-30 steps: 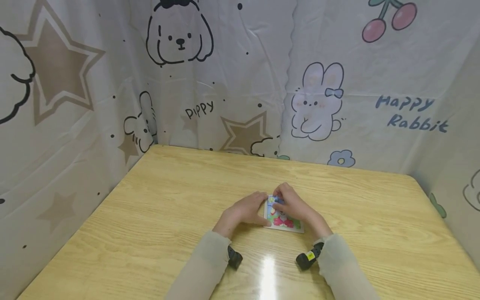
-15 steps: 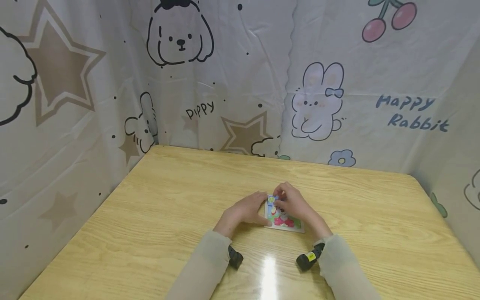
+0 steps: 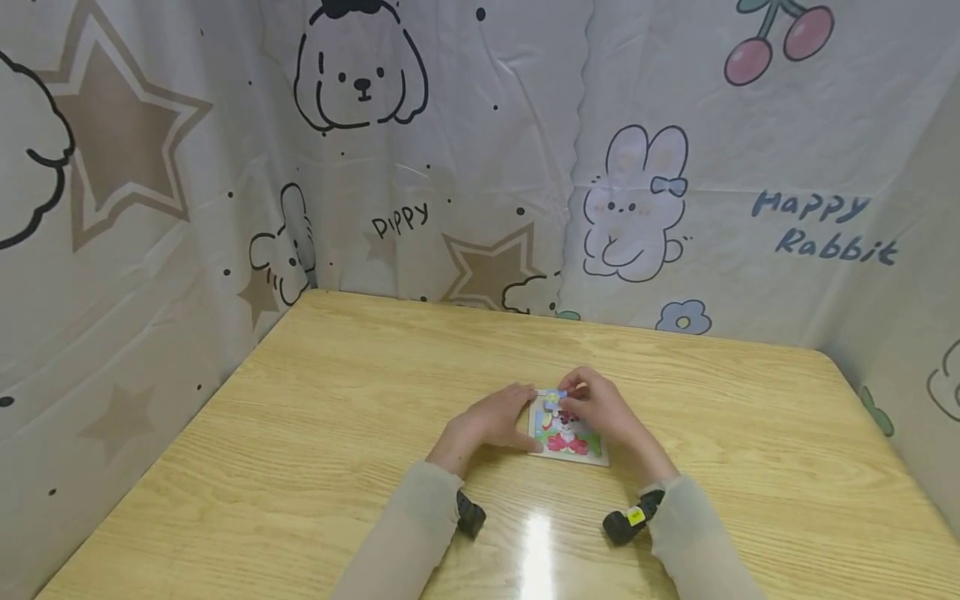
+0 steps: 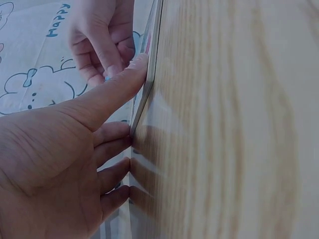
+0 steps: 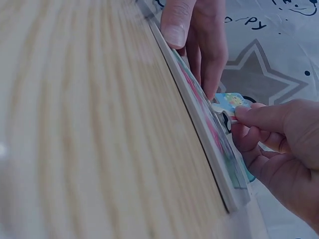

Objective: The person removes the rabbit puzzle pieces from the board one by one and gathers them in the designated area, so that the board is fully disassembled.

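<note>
A small jigsaw puzzle board (image 3: 570, 455) with a pale frame and a colourful cartoon picture lies flat on the table. My left hand (image 3: 491, 419) rests at its left side, the thumb on the near left corner and the other fingers along the left edge towards the far corner. Between thumb and fingers my right hand (image 3: 600, 406) pinches a blue puzzle piece (image 5: 232, 101) with a yellow pattern. In the right wrist view this piece stands tilted just above the board's surface. My right fingers hide part of the board's far right area.
The wood-grain table (image 3: 360, 392) stretches out around the board on all sides. A printed curtain (image 3: 465, 158) with cartoon animals hangs behind the table and along its sides. Each wrist bears a black camera (image 3: 471, 514).
My right hand has shifted a little to the right, and more of the blue piece shows beside its fingertips. My left hand and the board have stayed in place.
</note>
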Available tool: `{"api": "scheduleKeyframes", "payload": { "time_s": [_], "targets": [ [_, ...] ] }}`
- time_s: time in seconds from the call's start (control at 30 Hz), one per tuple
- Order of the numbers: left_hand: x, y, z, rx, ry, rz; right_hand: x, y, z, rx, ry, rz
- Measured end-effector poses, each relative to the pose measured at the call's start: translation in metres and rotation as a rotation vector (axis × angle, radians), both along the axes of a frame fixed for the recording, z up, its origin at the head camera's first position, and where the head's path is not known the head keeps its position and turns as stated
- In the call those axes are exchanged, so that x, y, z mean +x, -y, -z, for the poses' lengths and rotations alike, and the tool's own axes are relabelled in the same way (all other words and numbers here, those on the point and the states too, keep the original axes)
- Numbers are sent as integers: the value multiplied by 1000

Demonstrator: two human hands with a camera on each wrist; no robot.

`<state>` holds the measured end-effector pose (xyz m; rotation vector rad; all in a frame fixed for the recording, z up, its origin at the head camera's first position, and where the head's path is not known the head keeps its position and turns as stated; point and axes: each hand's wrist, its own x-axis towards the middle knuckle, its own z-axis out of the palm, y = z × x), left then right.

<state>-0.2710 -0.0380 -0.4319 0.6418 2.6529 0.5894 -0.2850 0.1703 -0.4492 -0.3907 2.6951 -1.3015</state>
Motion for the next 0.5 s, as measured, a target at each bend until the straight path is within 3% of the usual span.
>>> {"api": "scheduleKeyframes", "payload": {
  "time_s": [0.17, 0.5],
  "targets": [
    [0, 0, 0, 4, 5, -4, 3, -10, 1, -5, 31, 36],
    [0, 0, 1, -7, 15, 4, 10, -30, 1, 12, -11, 69]
  ]
}}
